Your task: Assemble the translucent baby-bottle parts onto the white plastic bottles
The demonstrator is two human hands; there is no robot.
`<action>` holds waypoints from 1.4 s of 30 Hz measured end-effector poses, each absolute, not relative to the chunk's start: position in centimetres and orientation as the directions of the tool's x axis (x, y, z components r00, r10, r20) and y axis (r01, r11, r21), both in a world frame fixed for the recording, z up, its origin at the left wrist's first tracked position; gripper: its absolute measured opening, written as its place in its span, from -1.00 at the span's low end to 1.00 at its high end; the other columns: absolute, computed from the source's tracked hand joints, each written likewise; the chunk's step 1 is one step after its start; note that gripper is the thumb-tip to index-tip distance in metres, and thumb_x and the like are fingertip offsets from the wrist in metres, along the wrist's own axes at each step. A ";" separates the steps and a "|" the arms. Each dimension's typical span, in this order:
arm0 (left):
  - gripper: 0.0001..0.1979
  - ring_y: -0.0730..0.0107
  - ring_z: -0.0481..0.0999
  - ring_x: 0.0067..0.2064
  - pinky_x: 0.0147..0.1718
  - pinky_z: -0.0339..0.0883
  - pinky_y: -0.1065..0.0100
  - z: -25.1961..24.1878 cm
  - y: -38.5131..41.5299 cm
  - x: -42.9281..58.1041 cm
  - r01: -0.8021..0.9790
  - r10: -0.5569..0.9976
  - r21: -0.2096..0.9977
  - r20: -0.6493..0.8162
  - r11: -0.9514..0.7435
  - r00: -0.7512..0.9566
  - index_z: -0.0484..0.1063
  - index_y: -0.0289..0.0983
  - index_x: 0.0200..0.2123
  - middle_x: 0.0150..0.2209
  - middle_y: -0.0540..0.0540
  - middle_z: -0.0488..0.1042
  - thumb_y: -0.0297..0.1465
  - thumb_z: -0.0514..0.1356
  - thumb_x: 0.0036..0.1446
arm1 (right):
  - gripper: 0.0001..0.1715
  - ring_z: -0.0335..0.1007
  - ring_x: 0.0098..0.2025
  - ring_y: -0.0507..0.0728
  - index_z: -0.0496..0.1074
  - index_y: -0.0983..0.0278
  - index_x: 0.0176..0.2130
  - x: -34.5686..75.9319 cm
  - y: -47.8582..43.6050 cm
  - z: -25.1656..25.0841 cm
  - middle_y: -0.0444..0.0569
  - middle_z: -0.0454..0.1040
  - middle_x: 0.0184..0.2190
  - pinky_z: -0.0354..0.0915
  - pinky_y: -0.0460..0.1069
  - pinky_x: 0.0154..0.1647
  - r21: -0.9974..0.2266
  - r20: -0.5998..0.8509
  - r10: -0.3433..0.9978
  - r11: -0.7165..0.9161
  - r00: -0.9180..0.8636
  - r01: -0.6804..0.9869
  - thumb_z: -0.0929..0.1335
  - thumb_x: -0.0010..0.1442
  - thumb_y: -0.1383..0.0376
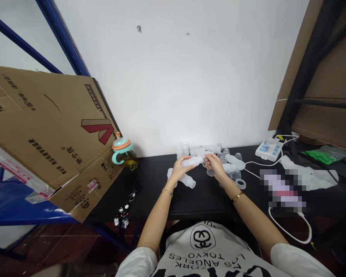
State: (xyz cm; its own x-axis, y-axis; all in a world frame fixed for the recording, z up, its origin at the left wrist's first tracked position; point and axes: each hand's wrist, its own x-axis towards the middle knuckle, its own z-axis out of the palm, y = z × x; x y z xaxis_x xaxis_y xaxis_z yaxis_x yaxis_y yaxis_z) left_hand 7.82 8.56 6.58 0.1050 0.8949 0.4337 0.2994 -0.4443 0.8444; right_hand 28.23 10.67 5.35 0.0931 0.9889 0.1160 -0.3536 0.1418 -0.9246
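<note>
My left hand point(179, 168) is wrapped round a translucent white plastic bottle point(192, 161), which lies nearly level with its neck to the right. At that neck end, the fingers of my right hand point(215, 165) are pinched together; whatever they grip is too small to make out. Below my left hand, more white bottles point(188, 181) lie on their sides on the black table point(158, 196). Around my right hand are other bottles point(235, 162), clear dome caps point(226, 151) and a whitish ring point(241, 184).
A lidded cup point(126, 152), a phone point(132, 184) and a charm keychain point(122, 216) sit to the left, beside a large cardboard box point(54, 127). On the right are a power strip point(268, 149), white cables, a blurred-out device point(282, 190) and a green packet point(323, 156). A white wall point(190, 88) stands behind.
</note>
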 end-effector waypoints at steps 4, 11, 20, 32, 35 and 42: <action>-0.55 -0.02 0.51 0.07 0.12 0.31 0.05 6.6 8.6 7.8 0.292 0.894 0.846 0.436 -0.446 0.103 0.55 -0.25 -0.09 -0.01 -0.16 0.57 -0.25 0.48 -0.08 | -0.57 0.30 -0.59 -0.05 0.38 0.26 -0.47 28.2 10.7 5.3 -0.18 0.38 -0.53 0.20 -0.16 -0.68 -0.926 0.122 0.988 0.148 0.094 -0.347 0.55 -0.03 0.04; -0.54 -0.05 0.51 0.07 0.13 0.31 0.02 6.8 8.4 7.8 0.293 0.897 0.849 0.428 -0.440 0.108 0.55 -0.26 -0.09 0.00 -0.18 0.57 -0.26 0.48 -0.08 | -0.57 0.29 -0.60 -0.04 0.38 0.25 -0.46 28.3 11.0 5.1 -0.19 0.37 -0.55 0.19 -0.17 -0.68 -0.927 0.115 0.989 0.140 0.092 -0.349 0.55 -0.04 0.03; -0.53 -0.02 0.49 0.08 0.15 0.30 0.03 6.7 8.5 7.7 0.300 0.902 0.851 0.418 -0.431 0.112 0.55 -0.25 -0.08 0.00 -0.16 0.57 -0.26 0.49 -0.08 | -0.54 0.29 -0.60 -0.05 0.36 0.26 -0.48 28.2 10.8 5.3 -0.20 0.36 -0.57 0.19 -0.16 -0.67 -0.928 0.113 0.990 0.136 0.088 -0.347 0.55 -0.04 0.01; -0.53 -0.03 0.49 0.06 0.13 0.30 0.03 6.8 8.4 7.8 0.293 0.903 0.855 0.412 -0.428 0.118 0.55 -0.27 -0.08 -0.01 -0.17 0.56 -0.27 0.49 -0.08 | -0.49 0.29 -0.59 -0.03 0.34 0.25 -0.53 28.3 10.9 5.2 -0.18 0.34 -0.61 0.20 -0.16 -0.67 -0.935 0.121 0.989 0.142 0.082 -0.326 0.56 -0.04 -0.03; -0.54 -0.02 0.49 0.06 0.13 0.29 0.03 6.9 8.4 7.8 0.292 0.902 0.854 0.414 -0.431 0.120 0.55 -0.26 -0.09 -0.01 -0.17 0.56 -0.28 0.49 -0.08 | -0.49 0.29 -0.60 -0.02 0.34 0.25 -0.52 28.3 10.9 5.2 -0.17 0.35 -0.62 0.20 -0.16 -0.67 -0.935 0.123 0.989 0.144 0.084 -0.325 0.56 -0.05 -0.04; -0.55 -0.01 0.49 0.05 0.13 0.29 0.05 6.9 8.3 7.8 0.290 0.907 0.860 0.403 -0.420 0.121 0.55 -0.25 -0.09 -0.01 -0.17 0.56 -0.26 0.48 -0.07 | -0.46 0.29 -0.60 -0.02 0.33 0.25 -0.53 28.3 11.0 5.1 -0.18 0.34 -0.63 0.19 -0.16 -0.67 -0.934 0.121 0.989 0.142 0.082 -0.329 0.56 -0.06 -0.05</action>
State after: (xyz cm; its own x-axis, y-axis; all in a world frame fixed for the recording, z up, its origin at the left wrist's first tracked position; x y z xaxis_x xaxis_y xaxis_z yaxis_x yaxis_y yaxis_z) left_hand 7.77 8.31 6.88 0.1208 0.9073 0.4027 0.2903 -0.4202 0.8597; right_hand 28.29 11.01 5.06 0.0824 0.9892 0.1213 -0.3286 0.1419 -0.9338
